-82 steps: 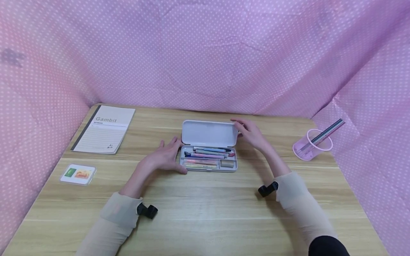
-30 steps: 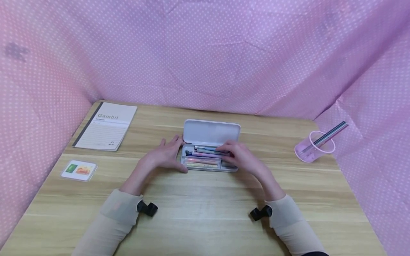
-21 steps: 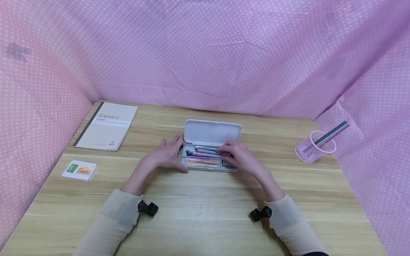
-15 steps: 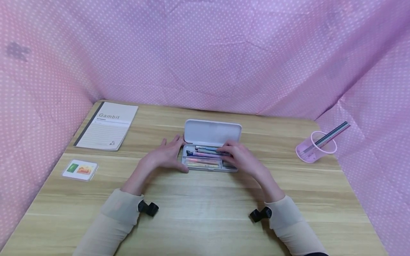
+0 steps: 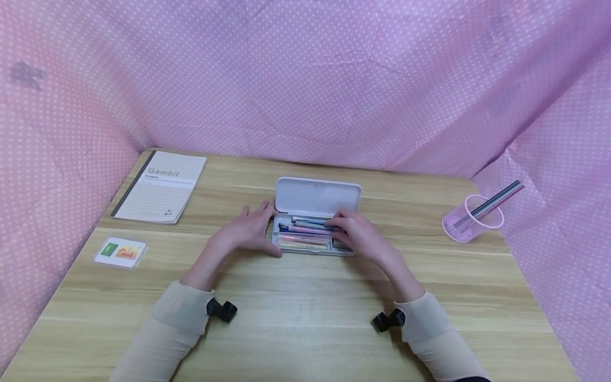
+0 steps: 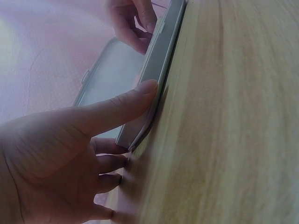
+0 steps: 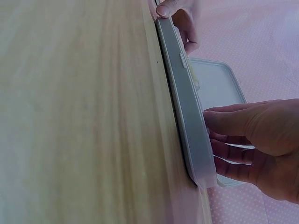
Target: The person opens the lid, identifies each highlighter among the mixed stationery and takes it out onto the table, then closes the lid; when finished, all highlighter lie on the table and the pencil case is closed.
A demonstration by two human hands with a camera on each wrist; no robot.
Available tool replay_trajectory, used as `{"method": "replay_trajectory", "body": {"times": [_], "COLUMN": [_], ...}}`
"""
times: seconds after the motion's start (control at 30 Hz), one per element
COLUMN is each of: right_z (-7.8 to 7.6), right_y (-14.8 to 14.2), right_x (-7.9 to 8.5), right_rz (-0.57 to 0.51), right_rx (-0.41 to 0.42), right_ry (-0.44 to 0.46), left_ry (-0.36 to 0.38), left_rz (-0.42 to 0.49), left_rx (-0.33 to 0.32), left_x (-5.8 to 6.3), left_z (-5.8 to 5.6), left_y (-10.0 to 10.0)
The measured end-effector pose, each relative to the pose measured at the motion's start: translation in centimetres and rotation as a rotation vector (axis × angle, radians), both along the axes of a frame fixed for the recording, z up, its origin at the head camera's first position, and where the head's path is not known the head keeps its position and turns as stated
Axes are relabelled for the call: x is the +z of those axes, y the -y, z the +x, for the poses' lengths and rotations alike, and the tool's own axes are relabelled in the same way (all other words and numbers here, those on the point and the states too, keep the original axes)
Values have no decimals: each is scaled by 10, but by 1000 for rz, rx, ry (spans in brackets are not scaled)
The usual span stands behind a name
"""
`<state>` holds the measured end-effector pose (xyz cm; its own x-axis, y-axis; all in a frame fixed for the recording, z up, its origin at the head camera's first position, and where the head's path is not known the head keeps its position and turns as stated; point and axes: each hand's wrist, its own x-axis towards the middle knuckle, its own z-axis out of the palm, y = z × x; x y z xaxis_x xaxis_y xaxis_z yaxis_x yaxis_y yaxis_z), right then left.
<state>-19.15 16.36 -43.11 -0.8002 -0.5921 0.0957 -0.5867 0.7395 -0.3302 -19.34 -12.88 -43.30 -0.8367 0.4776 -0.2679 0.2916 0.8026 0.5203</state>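
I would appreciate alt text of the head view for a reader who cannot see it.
A person's left hand touches the left end of an open pencil case while the right hand reaches among its pens. On the wood-grain table, a notebook and card lie at left; a pink cup holding slim sticks stands at right.

The person's left arm (image 5: 193, 276), in a beige fabric sleeve (image 5: 176, 313) turned back into a wide cuff, slants inward from the lower left, its bare wrist bending further inward. The left hand (image 5: 245, 232) has its fingers (image 6: 110, 164) spread apart and its straight thumb (image 6: 124, 106) stretched well away from them. The right arm (image 5: 402, 276), in a matching beige fabric sleeve (image 5: 425, 323), leans inward from the lower right, likewise bare at the wrist. The right hand (image 5: 363, 236) angles inward, fingers slightly bent opposite the thumb; whether their tips meet is hidden. The two hands are apart.
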Motion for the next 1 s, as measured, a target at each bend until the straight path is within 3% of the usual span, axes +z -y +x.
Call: {"method": "replay_trajectory", "body": {"times": [1.0], "right_z": [0], "right_y": [-1], "right_x": [-3], "right_rz": [-54], "right_rx": [-20], "right_ry": [5], "left_ry": [-7], "left_rz": [11], "left_rx": [-3], "left_x": [0], "left_z": [0], "left_y": [0]}}
